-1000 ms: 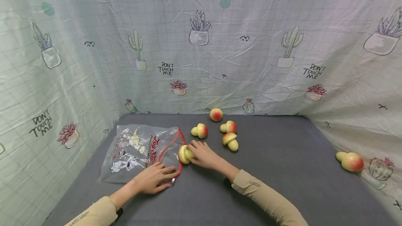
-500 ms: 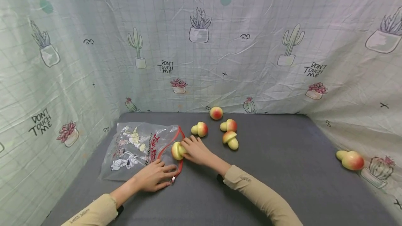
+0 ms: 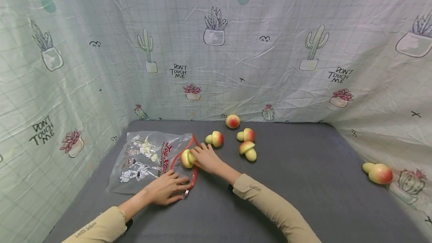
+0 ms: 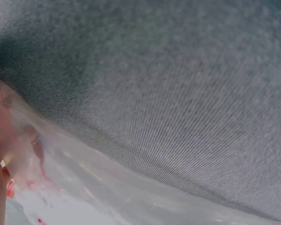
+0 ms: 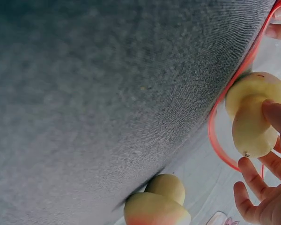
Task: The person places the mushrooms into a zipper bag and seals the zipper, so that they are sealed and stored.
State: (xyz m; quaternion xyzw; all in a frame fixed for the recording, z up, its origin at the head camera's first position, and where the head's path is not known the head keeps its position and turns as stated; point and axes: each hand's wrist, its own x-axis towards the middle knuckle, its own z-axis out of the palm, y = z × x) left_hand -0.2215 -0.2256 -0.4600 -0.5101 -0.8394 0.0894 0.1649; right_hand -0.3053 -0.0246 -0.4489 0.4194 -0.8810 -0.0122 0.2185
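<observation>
Head view: low and left of centre, the left hand (image 3: 167, 190) lies on the near edge of the clear printed bag (image 3: 148, 160), fingers spread and nearly flat, pressing the plastic down beside the red zip rim (image 3: 189, 149). I take that as a way to keep the mouth from sliding or closing. Just above it, the right hand (image 3: 206, 158) grips a yellow toy mushroom (image 3: 186, 158) by its stem, the cap pointing left, right at the red mouth of the bag; I cannot tell whether the cap is past the rim. Above and right of the hands, four more toy mushrooms (image 3: 248, 149) lie loose on the grey cloth table (image 3: 303, 183), near one another; another one (image 3: 378, 173) sits well apart at the right edge against the cactus-print sheet (image 3: 216, 48).

Left wrist view: mostly grey cloth, with the bag's crinkled clear plastic (image 4: 107, 187) across the lower left. Only a sliver of the hand shows at the left edge, too little to tell how the fingers lie.

Right wrist view: at the right of the frame the fingertips (image 5: 271, 110) curl round the pale stem of the mushroom (image 5: 253, 117), pinching it, with the cap framed by the red rim (image 5: 225, 117). A second mushroom (image 5: 157, 204) lies on the cloth at the bottom of the frame.
</observation>
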